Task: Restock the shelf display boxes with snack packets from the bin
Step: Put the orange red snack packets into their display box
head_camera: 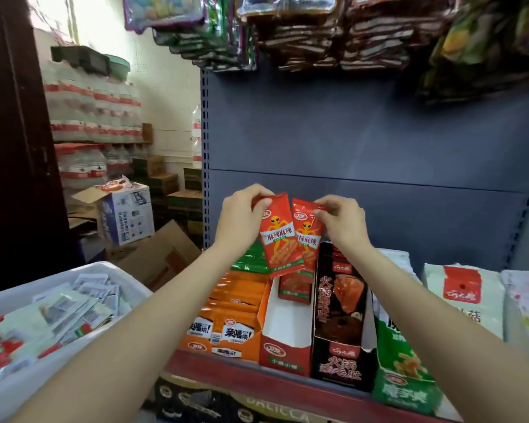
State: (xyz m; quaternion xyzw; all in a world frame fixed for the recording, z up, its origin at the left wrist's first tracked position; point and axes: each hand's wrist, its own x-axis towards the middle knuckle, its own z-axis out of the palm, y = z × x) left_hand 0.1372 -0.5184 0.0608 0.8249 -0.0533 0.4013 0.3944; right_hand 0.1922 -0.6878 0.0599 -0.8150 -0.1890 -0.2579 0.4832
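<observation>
We've got the white bin (58, 303) at lower left, packed with loose packets, mostly white and silvery with a few red ones, all jumbled so we can't read any of them. On the shelf (226, 369) the orange display box (226, 319) is full of orange packets, while the red display box (283, 337) next to it is mostly bare white inside, with just a red packet or two standing at the back. The black box (339, 315) sits right of that, then a green one, cut off at its lower edge.

Our left hand (242, 219) pinches the top edge of one red snack packet (280, 236), and our right hand (342, 222) pinches the top of a second red packet (307, 236) just behind it. Both hang upright above the red box, long axis vertical, printed faces toward us, the second one half hidden.
</observation>
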